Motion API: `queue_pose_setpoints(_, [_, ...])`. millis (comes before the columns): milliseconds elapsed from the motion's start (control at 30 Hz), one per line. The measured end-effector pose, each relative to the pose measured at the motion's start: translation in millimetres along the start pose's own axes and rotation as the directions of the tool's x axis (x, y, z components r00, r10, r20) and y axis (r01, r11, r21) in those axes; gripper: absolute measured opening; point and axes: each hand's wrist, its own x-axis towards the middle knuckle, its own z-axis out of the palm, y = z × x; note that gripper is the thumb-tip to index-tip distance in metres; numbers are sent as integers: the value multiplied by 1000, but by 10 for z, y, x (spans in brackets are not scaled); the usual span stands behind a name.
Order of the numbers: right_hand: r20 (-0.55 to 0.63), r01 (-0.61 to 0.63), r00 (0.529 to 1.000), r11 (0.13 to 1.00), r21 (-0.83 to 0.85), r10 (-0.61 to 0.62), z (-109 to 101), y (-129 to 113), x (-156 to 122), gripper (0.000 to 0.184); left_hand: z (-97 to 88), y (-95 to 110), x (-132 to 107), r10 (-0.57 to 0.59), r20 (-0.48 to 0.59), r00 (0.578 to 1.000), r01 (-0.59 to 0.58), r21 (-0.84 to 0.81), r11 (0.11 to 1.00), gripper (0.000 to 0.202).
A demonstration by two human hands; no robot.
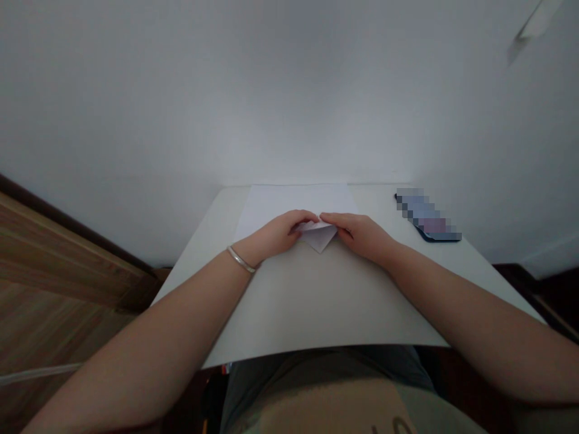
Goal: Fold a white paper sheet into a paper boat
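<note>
Beyond twelve o'clock rises a pale wall (289,90), filling most of what I see. Below it spreads my white table (316,301), and off at eight o'clock stands a wooden panel (54,283). On the table's far part, towards twelve, a white sheet (275,205) lies flat, reaching to the far edge. My left hand (283,232) comes in from seven and my right hand (362,232) from five, fingertips nearly meeting, each pinching one side of a folded paper (319,237). At two o'clock rests a phone (427,217), its face blurred out. Smaller, straight ahead of me at twelve, the folded paper points a corner towards six; whether it is separate from the sheet I cannot tell. Smallest is the silver bangle (241,260) on my left wrist. I take this step to be shaping or pressing a fold; the next move, I'd judge, calls for keeping the edges lined up while a fingertip firms the crease.
</note>
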Motion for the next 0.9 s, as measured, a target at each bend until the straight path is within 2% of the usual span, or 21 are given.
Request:
queue_pose_setpoints(133, [-37, 13, 999, 999, -38, -15, -16, -9, -3, 45, -14, -3, -18, 18, 36, 999, -19, 14, 1000, 46])
queue_pose_setpoints(200, [-63, -19, 998, 998, -55, 15, -24, -21, -1, 41, -8, -7, -26, 20, 32, 999, -20, 11, 1000, 46])
queue_pose_setpoints(333, [-79, -203, 977, 976, -73, 197, -7, -58, 10, 37, 15, -7, -30, 14, -4, 1000, -14, 10, 1000, 41])
queue_pose_setpoints(467, [-77, -328, 938, 939, 106, 337, 27, -92, 33, 35, 15, 58, -11, -43, -79, 996, 51, 102, 993, 43])
queue_pose_setpoints(567, [-75, -343, 924, 897, 278, 376, 34, -91, 56, 32, -6, 130, 9, -66, -121, 990, 95, 253, 963, 44])
queue_pose_setpoints(667, [-63, -351, 913, 853, 388, 404, 32, -70, 72, 34, -23, 186, 20, -90, -106, 990, 127, 425, 896, 39])
queue_pose_setpoints(767, [-55, -334, 922, 857, 393, 384, 23, -67, 77, 39, -27, 211, 26, -123, -84, 989, 149, 515, 844, 36])
queue_pose_setpoints(900, [-81, -326, 926, 891, 317, 368, -7, -104, 70, 40, -15, 178, 33, -145, -43, 988, 149, 456, 877, 39])
